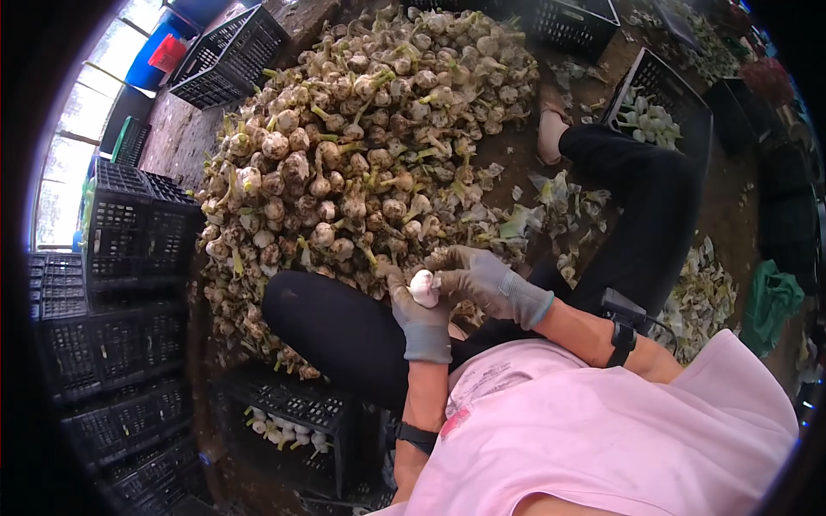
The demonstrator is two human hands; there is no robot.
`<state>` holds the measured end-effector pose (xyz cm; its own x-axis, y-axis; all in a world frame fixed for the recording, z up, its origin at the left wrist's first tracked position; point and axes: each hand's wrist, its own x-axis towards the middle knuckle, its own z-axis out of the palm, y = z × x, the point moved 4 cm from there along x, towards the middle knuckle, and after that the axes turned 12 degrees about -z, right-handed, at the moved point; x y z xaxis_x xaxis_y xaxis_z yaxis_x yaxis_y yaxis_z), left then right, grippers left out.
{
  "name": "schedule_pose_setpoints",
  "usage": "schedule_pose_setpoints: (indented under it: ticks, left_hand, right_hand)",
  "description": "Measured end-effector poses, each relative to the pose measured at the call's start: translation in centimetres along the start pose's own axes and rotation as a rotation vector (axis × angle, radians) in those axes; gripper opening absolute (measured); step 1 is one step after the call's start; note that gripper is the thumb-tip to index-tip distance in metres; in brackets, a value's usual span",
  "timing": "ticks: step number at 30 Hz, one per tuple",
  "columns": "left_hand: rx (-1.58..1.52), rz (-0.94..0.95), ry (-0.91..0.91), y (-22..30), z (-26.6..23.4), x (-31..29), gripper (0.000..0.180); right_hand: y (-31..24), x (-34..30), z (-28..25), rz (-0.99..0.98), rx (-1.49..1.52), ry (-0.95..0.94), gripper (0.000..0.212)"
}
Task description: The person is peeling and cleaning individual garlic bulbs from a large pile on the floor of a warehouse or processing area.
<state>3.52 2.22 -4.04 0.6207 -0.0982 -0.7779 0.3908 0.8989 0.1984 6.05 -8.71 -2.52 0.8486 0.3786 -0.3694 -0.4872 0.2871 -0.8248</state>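
Both my hands wear grey gloves and meet over my lap. My left hand [416, 316] cups a pale, partly peeled garlic bulb [423, 287] from below. My right hand [483, 279] grips the same bulb from the right, fingers curled over its top. Just beyond my hands lies a large heap of unpeeled garlic bulbs [361, 146] with green stalks and dirt on them. My legs in black trousers [344, 331] stretch out on both sides of the hands.
A black plastic crate [297, 404] at lower left holds a few clean white bulbs. Another black crate [658, 99] with peeled bulbs stands at upper right. Stacks of black crates [120, 258] line the left. Peeled skins [705, 292] litter the ground at right.
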Motion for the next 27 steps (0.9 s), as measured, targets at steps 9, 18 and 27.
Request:
schedule_pose_setpoints:
  ticks: [9,18,27]
  left_hand:
    - [0.624,0.919,-0.017,2.6,-1.0,-0.5,0.037]
    - [-0.133,0.007,0.068,0.5,-3.9,5.1,0.029]
    - [0.003,0.009,-0.370,1.6,3.8,0.7,0.051]
  right_hand:
    - [-2.6,-0.5,1.2,-0.240,-0.453,-0.025,0.029]
    - [1.4,2.6,-5.0,-0.201,-0.856,0.040,0.040]
    - [-16.6,-0.1,-11.5,-0.901,-1.659,0.424,0.024]
